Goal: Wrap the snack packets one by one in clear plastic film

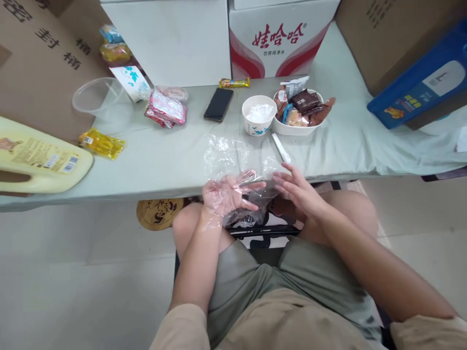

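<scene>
Your left hand (223, 195) is palm up at the front edge of the desk (175, 160), fingers spread, with clear plastic film (229, 153) lying over the palm and gathered round the wrist. Whether it is a glove or a bag, you cannot tell from here. The film reaches up onto the desk and down over your lap. Your right hand (301, 192) stands at the film's right side, fingers loosely apart; they pinch nothing that shows, though light contact with the film cannot be ruled out.

To handle it well, let the left fingers stay straight and take the loose film in a soft, flat pinch, drawing it evenly toward the wrist; a hard tug would likely tear something so thin. Work clear of the slim white tool (280, 147) and the white paper cup (255, 128) just beyond.
</scene>
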Tool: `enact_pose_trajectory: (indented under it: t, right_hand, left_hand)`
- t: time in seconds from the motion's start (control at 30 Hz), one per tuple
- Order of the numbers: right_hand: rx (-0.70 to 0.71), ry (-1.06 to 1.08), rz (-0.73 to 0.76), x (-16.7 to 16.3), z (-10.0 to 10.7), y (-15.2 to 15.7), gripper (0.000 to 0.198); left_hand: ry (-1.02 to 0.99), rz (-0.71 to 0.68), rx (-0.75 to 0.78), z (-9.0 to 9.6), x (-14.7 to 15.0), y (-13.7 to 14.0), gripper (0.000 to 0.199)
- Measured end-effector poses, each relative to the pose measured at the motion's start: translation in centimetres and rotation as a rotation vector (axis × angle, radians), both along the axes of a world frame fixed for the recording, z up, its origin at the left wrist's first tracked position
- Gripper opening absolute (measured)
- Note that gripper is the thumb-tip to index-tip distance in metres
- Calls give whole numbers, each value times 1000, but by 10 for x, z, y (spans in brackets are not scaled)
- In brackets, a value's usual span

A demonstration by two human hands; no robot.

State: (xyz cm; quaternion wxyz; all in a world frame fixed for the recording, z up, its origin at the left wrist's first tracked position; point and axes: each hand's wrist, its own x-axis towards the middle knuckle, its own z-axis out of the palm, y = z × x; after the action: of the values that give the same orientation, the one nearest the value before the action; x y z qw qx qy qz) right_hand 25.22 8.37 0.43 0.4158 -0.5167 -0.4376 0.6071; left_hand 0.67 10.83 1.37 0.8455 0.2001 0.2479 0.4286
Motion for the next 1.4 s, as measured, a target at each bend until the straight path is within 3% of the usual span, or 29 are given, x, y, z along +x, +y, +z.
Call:
enact_pose_trajectory:
  t: [0.07, 0.17, 0.23, 0.37, 0.47, 0.53, 0.63, 0.73, 0.97, 1.03, 1.13, 1.3, 1.4]
  right_hand:
    - [-48, 158, 5, -8, -2, -6, 73]
    - [-10, 239, -51, -11, 5, -9, 70]
    - [38, 192, -153, -7, 11, -9, 61]
    - [86, 34, -261, 5, 18, -7, 51]
    - [65, -34, -278, 12, 19, -6, 49]
    - [63, -38, -328, 15, 19, -6, 49]
    - [102, -8, -407, 20, 14, -6, 49]
    - [126, 1, -436, 23, 11, -7, 54]
    - [120, 68, -405, 25, 22, -11, 77]
    - [173, 64, -384, 25, 23, -13, 59]
    - [199, 16, -381, 24, 20, -12, 23]
    - [138, 68, -453, 27, 18, -9, 17]
    - [141, 115, -442, 29, 21, -10, 27]
  left_hand:
    - [71, 15, 2, -5, -1, -1, 36]
    - [168, 97, 36, -10, -4, 1, 35]
    - [214, 157, 59, -10, -7, 4, 33]
    - [303, 296, 89, -9, -10, 9, 53]
    - [490, 238, 118, -10, -8, 8, 60]
    - [655, 213, 111, -11, -6, 6, 57]
    - [773, 296, 87, -12, -6, 3, 44]
    - [724, 360, 120, -9, -11, 1, 47]
    - [648, 564, 190, -4, -21, -3, 78]
    - [639, 568, 179, -2, -28, -3, 74]
    - [617, 464, 215, 5, -44, -8, 62]
    - [559, 430, 362, 8, -56, -18, 59]
    - [566, 443, 387, 5, -51, -16, 46]
